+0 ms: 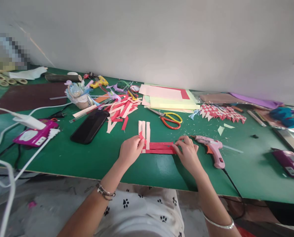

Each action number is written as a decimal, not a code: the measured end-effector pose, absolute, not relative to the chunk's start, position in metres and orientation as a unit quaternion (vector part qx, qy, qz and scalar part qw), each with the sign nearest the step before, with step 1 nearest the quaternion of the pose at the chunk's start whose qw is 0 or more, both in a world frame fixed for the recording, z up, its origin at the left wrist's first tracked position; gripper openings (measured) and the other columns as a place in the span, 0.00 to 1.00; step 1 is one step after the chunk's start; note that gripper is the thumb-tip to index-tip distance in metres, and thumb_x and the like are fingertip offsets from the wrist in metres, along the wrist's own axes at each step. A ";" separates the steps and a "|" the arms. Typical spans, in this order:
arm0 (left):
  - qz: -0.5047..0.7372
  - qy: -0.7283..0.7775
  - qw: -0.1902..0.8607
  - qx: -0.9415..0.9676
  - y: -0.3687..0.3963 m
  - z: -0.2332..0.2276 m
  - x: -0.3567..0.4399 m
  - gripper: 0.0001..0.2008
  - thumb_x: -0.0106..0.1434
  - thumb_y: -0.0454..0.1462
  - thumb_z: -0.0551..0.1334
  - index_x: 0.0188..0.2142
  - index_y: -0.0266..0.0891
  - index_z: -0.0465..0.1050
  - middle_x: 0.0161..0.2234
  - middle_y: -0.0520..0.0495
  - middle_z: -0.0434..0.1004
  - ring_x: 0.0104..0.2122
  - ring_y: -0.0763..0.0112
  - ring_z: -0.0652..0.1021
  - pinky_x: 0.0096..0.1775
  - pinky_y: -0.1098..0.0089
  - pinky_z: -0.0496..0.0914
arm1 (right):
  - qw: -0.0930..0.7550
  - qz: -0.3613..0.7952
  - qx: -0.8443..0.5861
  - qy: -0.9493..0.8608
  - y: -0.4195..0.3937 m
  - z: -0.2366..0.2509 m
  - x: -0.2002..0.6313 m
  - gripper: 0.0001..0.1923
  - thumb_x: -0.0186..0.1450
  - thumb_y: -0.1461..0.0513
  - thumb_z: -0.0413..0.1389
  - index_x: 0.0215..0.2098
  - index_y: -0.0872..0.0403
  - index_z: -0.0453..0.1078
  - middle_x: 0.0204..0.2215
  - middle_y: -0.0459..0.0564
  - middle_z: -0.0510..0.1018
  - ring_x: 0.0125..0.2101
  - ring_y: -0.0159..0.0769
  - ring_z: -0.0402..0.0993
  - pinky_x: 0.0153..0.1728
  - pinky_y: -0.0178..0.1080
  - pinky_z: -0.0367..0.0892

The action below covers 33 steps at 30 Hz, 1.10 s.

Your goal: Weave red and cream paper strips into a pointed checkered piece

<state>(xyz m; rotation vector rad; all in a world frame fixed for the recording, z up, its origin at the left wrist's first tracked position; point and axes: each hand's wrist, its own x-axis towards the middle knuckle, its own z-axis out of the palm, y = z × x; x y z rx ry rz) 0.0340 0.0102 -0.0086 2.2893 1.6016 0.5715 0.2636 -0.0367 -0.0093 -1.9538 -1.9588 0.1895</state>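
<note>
The left hand (130, 149) pinches the left end of the strips (154, 144), where a red end bends up over the pale ones. The right hand (187, 153) presses flat on the right end of the red strips, fingers closed together on the paper. The strips lie on the green table (87, 158) just in front of the person: three pale ones point to 12 o'clock, the red ones run from 9 to 3 o'clock across them.

The weave looks loose, I think. If the left hand pulls the red end too hard, the thin paper may tear or crease, and the pale strips, which nothing holds at the top, may slide out of line.

The glue gun (212, 148) lies at 3 o'clock, just beside the right hand, its nozzle towards the fingers; if it is hot, a small sideways move could burn them. Scissors (170, 119) rest at 12 o'clock, the phone (90, 126) at 10 o'clock.
</note>
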 end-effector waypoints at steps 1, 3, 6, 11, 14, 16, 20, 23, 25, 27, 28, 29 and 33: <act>0.198 0.556 0.144 0.795 0.010 -0.009 0.034 0.17 0.64 0.38 0.47 0.21 0.38 0.63 0.20 0.50 0.66 0.20 0.73 0.67 0.22 0.73 0.51 | 0.183 0.065 -0.693 -0.694 -0.036 -0.009 0.264 0.18 0.67 0.55 0.41 0.29 0.53 0.67 0.38 0.52 0.66 0.40 0.40 0.64 0.34 0.41 0.52; 0.196 0.557 0.143 0.794 0.010 -0.008 0.035 0.17 0.64 0.38 0.48 0.21 0.38 0.63 0.20 0.50 0.67 0.20 0.73 0.67 0.22 0.73 0.51 | 0.180 0.058 -0.693 -0.696 -0.036 -0.010 0.265 0.19 0.67 0.54 0.41 0.29 0.53 0.68 0.38 0.51 0.67 0.40 0.40 0.64 0.33 0.41 0.52; 0.193 0.557 0.144 0.795 0.011 -0.008 0.035 0.17 0.64 0.38 0.48 0.22 0.38 0.64 0.20 0.50 0.67 0.19 0.73 0.67 0.22 0.73 0.51 | 0.164 0.039 -0.690 -0.704 -0.036 -0.010 0.265 0.19 0.67 0.53 0.42 0.26 0.53 0.68 0.38 0.52 0.67 0.39 0.40 0.64 0.33 0.41 0.51; 0.193 0.555 0.142 0.796 0.010 -0.008 0.036 0.16 0.64 0.38 0.48 0.23 0.38 0.66 0.22 0.50 0.69 0.21 0.73 0.68 0.22 0.74 0.52 | 0.144 0.009 -0.688 -0.711 -0.038 -0.011 0.263 0.18 0.67 0.54 0.42 0.26 0.53 0.67 0.36 0.52 0.68 0.38 0.40 0.64 0.33 0.41 0.49; 0.193 0.555 0.141 0.797 0.010 -0.008 0.036 0.16 0.64 0.38 0.49 0.22 0.38 0.66 0.23 0.49 0.69 0.21 0.73 0.69 0.22 0.74 0.52 | 0.156 -0.027 -0.695 -0.702 -0.040 -0.007 0.260 0.14 0.66 0.56 0.45 0.28 0.53 0.66 0.36 0.51 0.69 0.37 0.39 0.64 0.32 0.41 0.48; 0.194 0.553 0.140 0.798 0.010 -0.008 0.036 0.16 0.64 0.38 0.49 0.23 0.38 0.66 0.23 0.50 0.69 0.21 0.73 0.69 0.22 0.74 0.52 | 0.179 -0.043 -0.699 -0.691 -0.041 0.000 0.256 0.11 0.65 0.57 0.46 0.31 0.53 0.66 0.36 0.50 0.69 0.37 0.39 0.65 0.32 0.40 0.47; 0.197 0.548 0.137 0.801 0.009 -0.006 0.035 0.18 0.65 0.38 0.47 0.23 0.38 0.67 0.23 0.50 0.70 0.22 0.73 0.70 0.22 0.73 0.53 | 0.239 0.011 -0.661 -0.711 -0.036 0.021 0.233 0.09 0.64 0.57 0.47 0.38 0.53 0.65 0.36 0.49 0.71 0.38 0.38 0.67 0.35 0.40 0.49; 0.199 0.543 0.135 0.805 0.009 -0.004 0.035 0.17 0.65 0.37 0.47 0.25 0.38 0.68 0.25 0.49 0.72 0.24 0.71 0.71 0.23 0.73 0.56 | 0.249 0.095 -0.603 -0.752 -0.024 0.038 0.205 0.17 0.62 0.53 0.50 0.45 0.53 0.62 0.35 0.48 0.73 0.38 0.38 0.68 0.37 0.40 0.50; 0.200 0.537 0.133 0.809 0.008 -0.003 0.035 0.14 0.64 0.35 0.48 0.27 0.39 0.69 0.27 0.49 0.73 0.26 0.71 0.73 0.24 0.74 0.58 | 0.244 0.132 -0.591 -0.758 -0.014 0.046 0.186 0.24 0.59 0.50 0.51 0.49 0.53 0.60 0.35 0.49 0.74 0.37 0.39 0.69 0.37 0.40 0.50; 0.199 0.535 0.127 0.811 0.007 -0.003 0.036 0.11 0.62 0.34 0.50 0.29 0.39 0.70 0.27 0.49 0.73 0.28 0.69 0.73 0.26 0.73 0.60 | 0.240 0.154 -0.596 -0.751 -0.005 0.049 0.172 0.24 0.58 0.50 0.51 0.48 0.53 0.61 0.32 0.47 0.75 0.32 0.38 0.69 0.36 0.39 0.50; 0.198 0.537 0.121 0.811 0.006 -0.002 0.036 0.10 0.61 0.34 0.51 0.29 0.38 0.70 0.25 0.49 0.73 0.28 0.68 0.73 0.26 0.73 0.61 | 0.237 0.161 -0.600 -0.747 -0.001 0.049 0.167 0.20 0.58 0.52 0.51 0.46 0.53 0.63 0.29 0.45 0.75 0.29 0.36 0.69 0.36 0.39 0.49; 0.196 0.539 0.114 0.811 0.005 -0.002 0.037 0.09 0.61 0.34 0.52 0.28 0.38 0.70 0.24 0.49 0.72 0.27 0.68 0.73 0.27 0.72 0.62 | 0.234 0.166 -0.603 -0.744 0.003 0.049 0.165 0.15 0.59 0.54 0.50 0.42 0.52 0.66 0.26 0.44 0.74 0.26 0.34 0.68 0.36 0.39 0.48; 0.193 0.512 0.093 0.832 0.002 -0.001 0.039 0.09 0.61 0.36 0.55 0.26 0.38 0.69 0.23 0.49 0.71 0.29 0.67 0.73 0.34 0.69 0.65 | 0.247 0.185 -0.620 -0.721 0.007 0.044 0.174 0.08 0.58 0.63 0.47 0.28 0.52 0.68 0.18 0.39 0.70 0.19 0.27 0.62 0.37 0.39 0.48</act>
